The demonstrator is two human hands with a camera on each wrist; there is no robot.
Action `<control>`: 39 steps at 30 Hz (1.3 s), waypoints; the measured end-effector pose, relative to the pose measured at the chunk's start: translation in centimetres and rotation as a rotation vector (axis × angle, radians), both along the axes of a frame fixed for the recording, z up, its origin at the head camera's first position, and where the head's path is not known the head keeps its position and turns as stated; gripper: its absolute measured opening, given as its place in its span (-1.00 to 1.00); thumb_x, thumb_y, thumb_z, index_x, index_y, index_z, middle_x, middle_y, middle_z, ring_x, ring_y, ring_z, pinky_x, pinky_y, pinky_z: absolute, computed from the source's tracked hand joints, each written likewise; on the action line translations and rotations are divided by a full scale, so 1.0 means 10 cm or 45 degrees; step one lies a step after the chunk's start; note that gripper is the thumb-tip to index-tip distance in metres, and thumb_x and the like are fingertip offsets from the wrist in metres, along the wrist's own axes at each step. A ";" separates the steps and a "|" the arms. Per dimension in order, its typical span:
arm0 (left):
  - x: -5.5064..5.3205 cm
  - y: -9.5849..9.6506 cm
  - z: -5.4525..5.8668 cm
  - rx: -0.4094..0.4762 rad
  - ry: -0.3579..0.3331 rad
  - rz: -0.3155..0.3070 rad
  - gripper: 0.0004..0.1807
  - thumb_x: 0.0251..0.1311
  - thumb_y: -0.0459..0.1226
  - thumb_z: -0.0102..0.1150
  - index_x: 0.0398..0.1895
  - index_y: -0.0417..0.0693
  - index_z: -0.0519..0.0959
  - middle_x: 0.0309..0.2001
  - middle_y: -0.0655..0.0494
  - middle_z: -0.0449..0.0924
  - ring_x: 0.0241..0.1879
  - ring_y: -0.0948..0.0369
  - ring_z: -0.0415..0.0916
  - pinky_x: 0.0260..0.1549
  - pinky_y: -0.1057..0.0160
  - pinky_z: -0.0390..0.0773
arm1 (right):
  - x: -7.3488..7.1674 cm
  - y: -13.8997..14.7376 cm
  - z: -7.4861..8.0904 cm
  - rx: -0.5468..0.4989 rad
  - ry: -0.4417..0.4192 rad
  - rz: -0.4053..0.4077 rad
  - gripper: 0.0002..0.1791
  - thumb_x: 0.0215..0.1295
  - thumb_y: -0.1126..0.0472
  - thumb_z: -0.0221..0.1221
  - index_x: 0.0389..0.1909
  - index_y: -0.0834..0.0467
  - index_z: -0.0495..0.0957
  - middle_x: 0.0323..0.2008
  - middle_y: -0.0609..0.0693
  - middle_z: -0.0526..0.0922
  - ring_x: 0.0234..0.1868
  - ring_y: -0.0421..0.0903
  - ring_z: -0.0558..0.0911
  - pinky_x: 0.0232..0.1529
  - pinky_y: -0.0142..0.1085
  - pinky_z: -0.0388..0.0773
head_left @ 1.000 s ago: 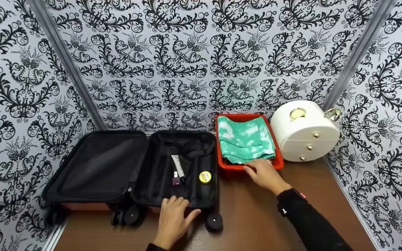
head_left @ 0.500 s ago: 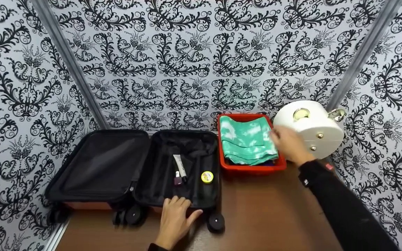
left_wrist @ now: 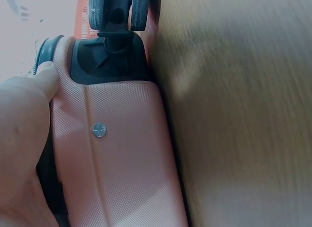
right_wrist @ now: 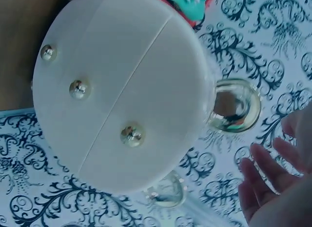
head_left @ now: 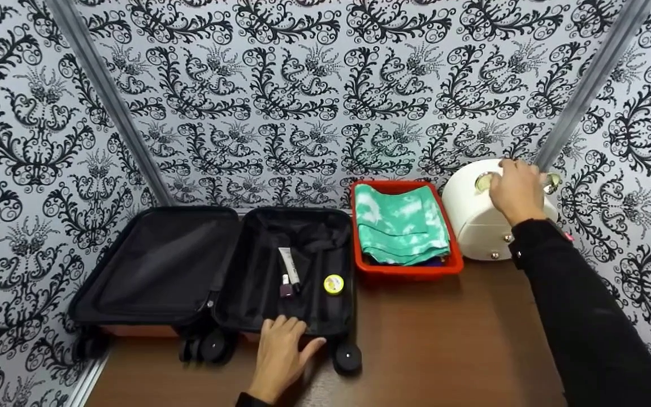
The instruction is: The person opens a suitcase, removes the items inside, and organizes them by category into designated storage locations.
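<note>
My left hand (head_left: 281, 356) rests on the near rim of an open black-lined suitcase (head_left: 314, 308); in the left wrist view the thumb (left_wrist: 46, 78) lies at the edge of its pink shell (left_wrist: 122, 154). Inside the case are a pale tube (head_left: 288, 264) with a black cap, a small dark purple bottle (head_left: 286, 290) and a round yellow-lidded tub (head_left: 334, 284). My right hand (head_left: 516, 189) is over a white rounded drawer box (head_left: 464, 203) with gold knobs and ear-like tops. In the right wrist view its fingers (right_wrist: 265, 163) are spread and loosely bent beside a gold ear (right_wrist: 236, 105), holding nothing.
Between the suitcase and the drawer box stands a red bin (head_left: 410, 271) with folded green-and-white cloth (head_left: 399, 220) on top. The suitcase's other half (head_left: 161, 265) lies open at the left. Black wheels (head_left: 348, 357) stick out toward the front. Patterned walls enclose the brown tabletop (head_left: 416, 350).
My right hand has left the near edge of the red bin and moved right and back, up over the white drawer box. The left hand has stayed on the suitcase rim.
</note>
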State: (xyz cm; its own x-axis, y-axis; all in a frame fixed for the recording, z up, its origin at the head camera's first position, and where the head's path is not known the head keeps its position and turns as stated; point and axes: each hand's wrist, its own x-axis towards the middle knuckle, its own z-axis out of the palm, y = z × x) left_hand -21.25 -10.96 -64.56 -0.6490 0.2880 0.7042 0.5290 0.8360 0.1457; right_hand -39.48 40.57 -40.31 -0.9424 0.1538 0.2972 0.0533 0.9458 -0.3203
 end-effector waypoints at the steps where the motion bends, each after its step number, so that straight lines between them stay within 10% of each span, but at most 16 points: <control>1: 0.00 0.00 0.01 -0.003 -0.004 0.000 -0.53 0.09 0.18 0.62 -0.42 0.04 0.65 -0.46 0.17 0.57 -0.40 0.11 0.42 -0.24 0.12 0.23 | -0.02 0.03 0.00 -0.003 -0.021 0.000 -0.38 0.69 0.12 -0.05 0.56 0.43 0.30 0.45 0.60 0.38 0.41 0.63 0.33 0.47 0.47 0.14; 10: 0.01 0.00 0.00 -0.025 -0.018 0.017 -0.52 0.06 0.19 0.65 -0.41 0.07 0.64 -0.44 0.19 0.58 -0.39 0.14 0.40 -0.23 0.15 0.22 | -0.06 0.11 -0.13 -0.088 -0.262 0.118 -0.34 0.75 0.13 -0.16 0.73 0.26 0.08 0.61 0.60 0.14 0.53 0.76 0.15 0.48 0.75 -0.40; 30: 0.04 0.02 -0.01 -0.004 -0.045 0.025 -0.52 0.06 0.21 0.63 -0.41 0.08 0.65 -0.46 0.23 0.56 -0.38 0.17 0.39 -0.23 0.14 0.24 | -0.07 0.18 -0.15 0.142 -0.160 0.273 -0.57 0.65 0.27 -0.03 0.24 0.57 0.46 0.11 0.63 0.52 0.11 0.69 0.54 0.25 0.50 0.44; 39: 0.00 0.00 -0.01 -0.005 -0.060 0.012 -0.53 0.10 0.20 0.60 -0.38 0.07 0.66 -0.44 0.21 0.58 -0.37 0.14 0.41 -0.21 0.12 0.24 | -0.06 0.27 0.01 0.139 -0.403 0.338 -0.61 0.65 0.29 0.01 0.23 0.53 0.53 0.17 0.65 0.59 0.17 0.58 0.60 0.26 0.42 0.53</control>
